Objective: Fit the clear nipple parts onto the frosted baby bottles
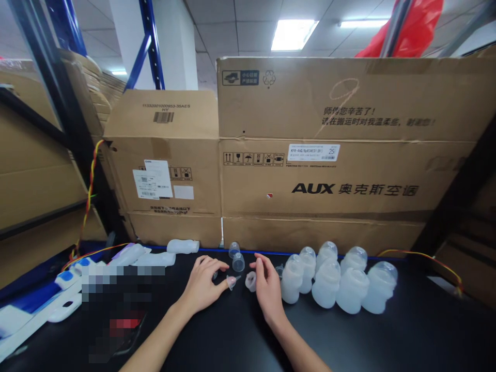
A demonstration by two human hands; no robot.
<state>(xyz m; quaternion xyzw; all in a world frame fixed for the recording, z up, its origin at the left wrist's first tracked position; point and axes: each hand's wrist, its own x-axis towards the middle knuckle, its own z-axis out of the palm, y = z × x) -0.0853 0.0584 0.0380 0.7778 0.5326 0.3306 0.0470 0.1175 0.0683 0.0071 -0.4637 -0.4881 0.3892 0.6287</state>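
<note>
Your left hand (pixel 203 284) rests on the black table (pixel 387 336), its fingers curled and pinching a small pinkish cone (pixel 231 282) whose tip points right, long axis roughly level. Just beside it, your right hand (pixel 267 287) pinches a clear ring-shaped piece (pixel 251 281) loosely between thumb and fingers. Right of that stands a cluster of cloudy bottles (pixel 337 281).

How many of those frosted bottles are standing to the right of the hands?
7 frosted bottles: four in the back row, three in front, clustered on the black table beside the right hand. More may hide behind.
</note>
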